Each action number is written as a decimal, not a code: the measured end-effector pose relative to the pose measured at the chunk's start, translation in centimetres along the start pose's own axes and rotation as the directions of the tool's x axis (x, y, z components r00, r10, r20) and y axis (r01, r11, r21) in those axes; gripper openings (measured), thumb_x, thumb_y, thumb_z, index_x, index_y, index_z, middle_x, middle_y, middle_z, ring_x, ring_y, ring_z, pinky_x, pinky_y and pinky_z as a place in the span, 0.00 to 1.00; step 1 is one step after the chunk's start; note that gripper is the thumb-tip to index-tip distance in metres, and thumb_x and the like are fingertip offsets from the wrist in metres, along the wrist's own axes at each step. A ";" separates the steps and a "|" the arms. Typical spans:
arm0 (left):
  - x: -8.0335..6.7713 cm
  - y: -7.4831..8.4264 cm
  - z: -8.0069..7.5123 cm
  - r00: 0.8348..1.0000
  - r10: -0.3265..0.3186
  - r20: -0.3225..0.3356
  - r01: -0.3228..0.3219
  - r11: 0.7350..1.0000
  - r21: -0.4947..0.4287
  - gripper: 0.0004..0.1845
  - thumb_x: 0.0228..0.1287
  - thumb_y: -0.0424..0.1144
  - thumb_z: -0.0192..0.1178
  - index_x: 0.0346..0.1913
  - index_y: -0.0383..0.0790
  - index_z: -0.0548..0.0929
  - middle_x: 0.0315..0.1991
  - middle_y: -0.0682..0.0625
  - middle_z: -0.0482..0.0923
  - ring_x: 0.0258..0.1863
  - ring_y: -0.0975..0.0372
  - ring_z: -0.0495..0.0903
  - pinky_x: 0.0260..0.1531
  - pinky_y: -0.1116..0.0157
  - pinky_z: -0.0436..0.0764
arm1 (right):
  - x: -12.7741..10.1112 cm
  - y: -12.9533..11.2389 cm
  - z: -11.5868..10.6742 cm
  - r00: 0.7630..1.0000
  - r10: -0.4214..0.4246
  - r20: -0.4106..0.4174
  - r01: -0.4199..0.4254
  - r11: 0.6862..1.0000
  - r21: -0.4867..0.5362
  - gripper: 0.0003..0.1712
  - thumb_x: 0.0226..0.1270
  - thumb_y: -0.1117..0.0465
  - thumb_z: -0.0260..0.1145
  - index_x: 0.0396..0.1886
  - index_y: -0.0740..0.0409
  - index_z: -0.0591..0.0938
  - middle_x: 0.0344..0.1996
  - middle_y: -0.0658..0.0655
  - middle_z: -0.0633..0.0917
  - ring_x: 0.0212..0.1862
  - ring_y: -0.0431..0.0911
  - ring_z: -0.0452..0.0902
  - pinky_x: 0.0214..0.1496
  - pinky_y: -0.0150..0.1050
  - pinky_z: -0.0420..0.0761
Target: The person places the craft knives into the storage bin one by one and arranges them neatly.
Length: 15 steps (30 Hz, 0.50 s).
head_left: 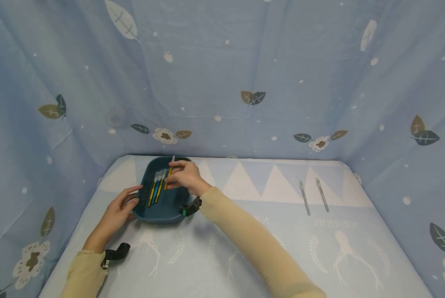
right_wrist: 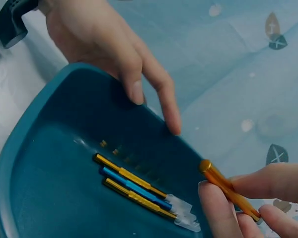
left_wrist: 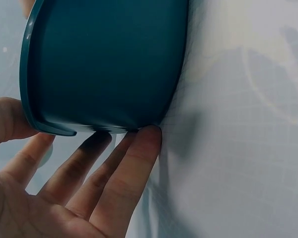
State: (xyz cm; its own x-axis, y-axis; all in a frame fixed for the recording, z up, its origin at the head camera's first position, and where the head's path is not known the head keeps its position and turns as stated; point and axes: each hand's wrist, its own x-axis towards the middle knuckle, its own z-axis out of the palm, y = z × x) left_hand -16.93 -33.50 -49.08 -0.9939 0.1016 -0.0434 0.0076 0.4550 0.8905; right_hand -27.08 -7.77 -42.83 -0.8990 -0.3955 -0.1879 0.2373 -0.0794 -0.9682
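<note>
Head view, lower left of frame: dark teal tray point(head_left: 159, 213) on tabletop point(head_left: 244, 248), which has a pale blue printed cloth. Left hand point(head_left: 119, 208) at tray's left side, fingers point(left_wrist: 134, 163) straight and spread, tips touching tray's outer wall where it meets the cloth (left wrist view); thumb lies against the rim at left of that frame. No grip, just pressing.

Right hand point(head_left: 185, 177) over the far end of tray, sleeve running to lower centre of frame. Fingers pinched on an orange pen-like tool point(right_wrist: 228, 191); right wrist view shows thumb and 2 fingers clamped round its lower half, round end sticking out up-left, tool above the tray's rim, clear of the tray floor. In head view same tool point(head_left: 168, 174) stands tilted, clear cap at top.

Inside tray, centre-left: 3 more tools point(right_wrist: 139, 191) lying side by side, touching, 2 orange w/ 1 blue between, clear caps toward lower right of right wrist frame.

Right of head frame, well apart from tray: 2 metal tools point(head_left: 313, 196) lying near-parallel on cloth; exact type too small to tell
</note>
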 end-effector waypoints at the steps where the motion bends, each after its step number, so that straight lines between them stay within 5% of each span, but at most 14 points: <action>1: 0.1 -0.1 0.0 1.000 -0.001 0.002 0.001 1.000 0.002 0.29 0.92 0.39 0.48 0.87 0.40 0.59 0.84 0.27 0.56 0.77 0.29 0.65 0.50 0.47 0.87 | 0.2 0.1 0.0 1.000 0.011 -0.005 -0.011 1.000 -0.008 0.32 0.67 0.81 0.74 0.70 0.63 0.83 0.47 0.62 0.83 0.39 0.52 0.91 0.54 0.59 0.88; 15: 0.1 -0.1 0.0 1.000 -0.020 0.015 0.020 1.000 -0.007 0.30 0.92 0.40 0.48 0.88 0.41 0.58 0.83 0.26 0.56 0.77 0.30 0.66 0.49 0.48 0.87 | 1.5 1.6 1.8 0.997 0.061 -0.049 -0.066 0.991 -0.115 0.32 0.65 0.83 0.72 0.68 0.68 0.82 0.37 0.68 0.90 0.37 0.63 0.91 0.51 0.62 0.88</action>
State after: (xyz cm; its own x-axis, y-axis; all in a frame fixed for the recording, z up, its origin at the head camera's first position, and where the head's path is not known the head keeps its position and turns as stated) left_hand -17.06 -33.57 -49.14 -0.9921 0.1055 -0.0677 -0.0130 0.4504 0.8927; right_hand -27.39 -10.10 -44.34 -0.9001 -0.3539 -0.2542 0.2520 0.0530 -0.9663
